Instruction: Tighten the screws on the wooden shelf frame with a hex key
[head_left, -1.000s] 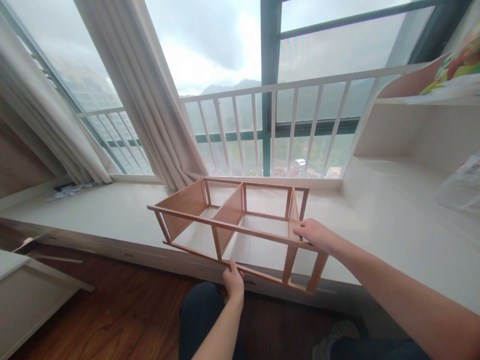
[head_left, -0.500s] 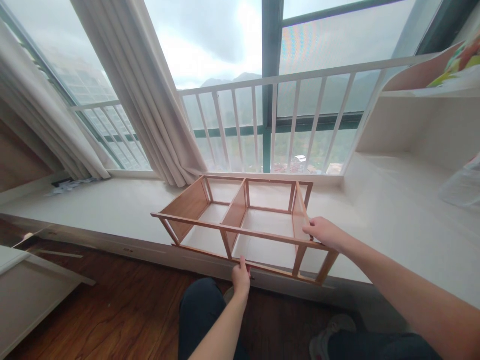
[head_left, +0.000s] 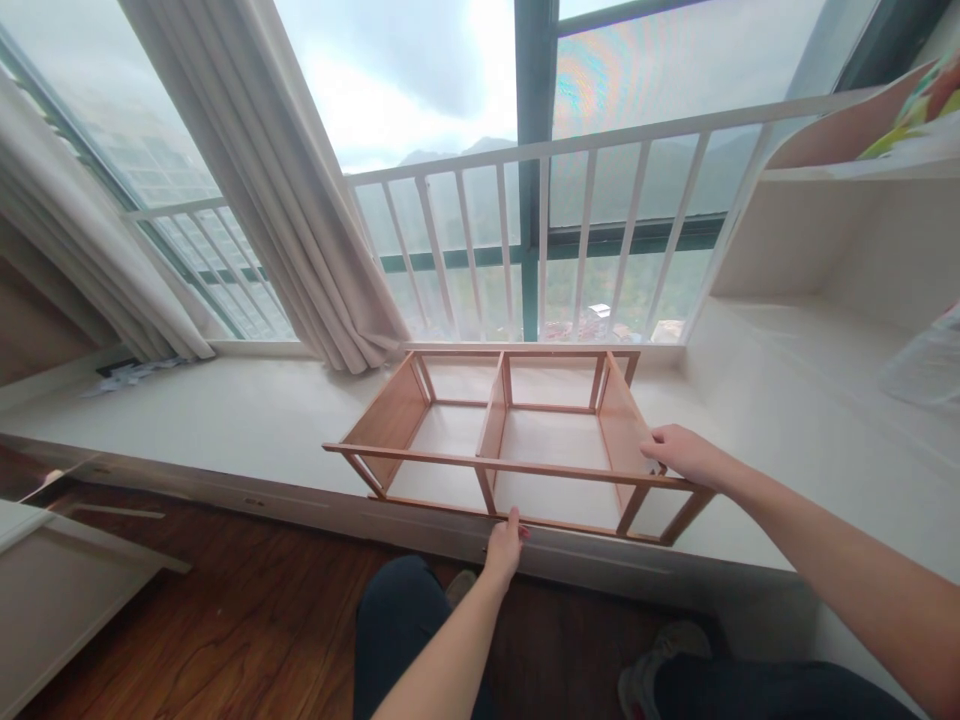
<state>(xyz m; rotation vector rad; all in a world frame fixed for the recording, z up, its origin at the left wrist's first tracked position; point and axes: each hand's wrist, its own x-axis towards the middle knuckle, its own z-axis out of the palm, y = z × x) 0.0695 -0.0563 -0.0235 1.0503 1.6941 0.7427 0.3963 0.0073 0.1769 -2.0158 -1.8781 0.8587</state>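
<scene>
- Head view: my left hand (head_left: 504, 547) reaches up from below, fingers closed on the lower front rail of the wooden rack (head_left: 517, 440); my right hand (head_left: 684, 455) comes in from the right, curled over the upper front rail's right end
- Rack lies on the white ledge (head_left: 225, 420); long axis left-right, open face upward, back against the window railing (head_left: 540, 230)

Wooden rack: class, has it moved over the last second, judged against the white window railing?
Yes. The wooden rack has shifted right and back toward the white railing, and now lies flatter on the ledge.
</scene>
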